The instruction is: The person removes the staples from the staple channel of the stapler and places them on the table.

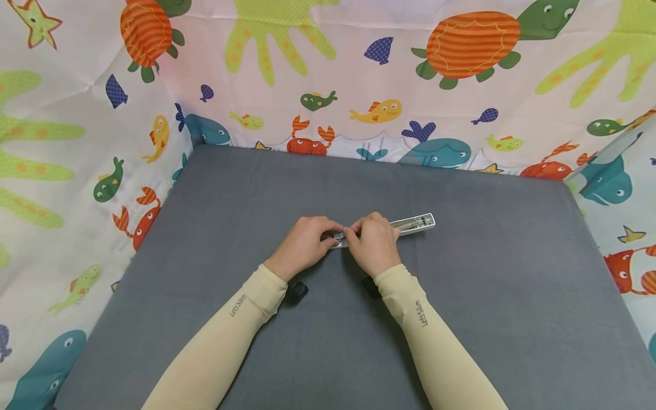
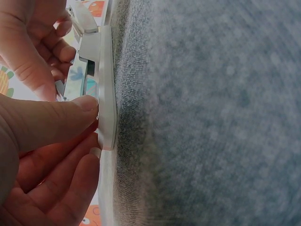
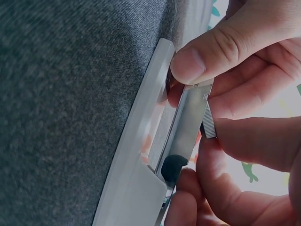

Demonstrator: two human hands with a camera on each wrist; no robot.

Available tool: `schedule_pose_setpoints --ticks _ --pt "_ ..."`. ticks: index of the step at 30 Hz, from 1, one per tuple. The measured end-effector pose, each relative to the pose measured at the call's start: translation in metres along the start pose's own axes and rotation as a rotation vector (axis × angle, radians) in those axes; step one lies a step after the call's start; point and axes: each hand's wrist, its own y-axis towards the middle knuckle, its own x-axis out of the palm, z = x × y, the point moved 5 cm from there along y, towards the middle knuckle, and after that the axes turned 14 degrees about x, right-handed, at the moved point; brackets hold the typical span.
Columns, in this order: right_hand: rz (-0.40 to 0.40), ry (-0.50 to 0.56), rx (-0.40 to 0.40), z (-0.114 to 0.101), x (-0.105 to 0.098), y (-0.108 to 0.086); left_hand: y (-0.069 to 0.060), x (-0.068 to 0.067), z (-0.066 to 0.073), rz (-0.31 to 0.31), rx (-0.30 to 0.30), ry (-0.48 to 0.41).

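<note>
A white stapler point(image 1: 416, 224) lies folded open on the grey table, reaching from between the hands out to the right. My left hand point(image 1: 302, 242) pinches the front end of its metal magazine point(image 3: 189, 117), the left thumb point(image 3: 190, 65) and index finger at the tip. Between the thumb and a finger of my right hand point(image 1: 376, 245) is a short strip of staples point(image 3: 209, 121), held right against the magazine's edge. The white base point(image 2: 107, 94) rests beneath the magazine, a gap showing between them. The right palm hides the stapler's middle in the head view.
Grey cloth covers the table point(image 1: 492, 273). A curtain point(image 1: 359, 74) printed with sea animals hangs behind the table and along both sides. Dark wrist devices point(image 1: 297, 292) sit under both cream sleeves point(image 1: 225, 336), close to the tabletop.
</note>
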Motion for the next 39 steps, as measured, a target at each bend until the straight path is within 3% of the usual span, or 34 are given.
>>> schedule_pose_setpoints --ticks 14,29,33,39 --pt "0.007 0.042 -0.009 0.001 -0.002 0.001 0.0 -0.001 0.0 0.01 0.05 0.014" --pt "-0.01 0.049 0.053 0.017 -0.008 0.003 0.002 0.005 -0.002 -0.01 0.026 -0.015" --pt "-0.001 0.043 0.083 0.03 -0.016 0.005 0.004 0.009 -0.003 -0.023 0.021 -0.029" --pt "0.062 0.076 0.086 0.05 -0.044 0.012 0.009 0.012 -0.009 -0.015 0.02 -0.053"
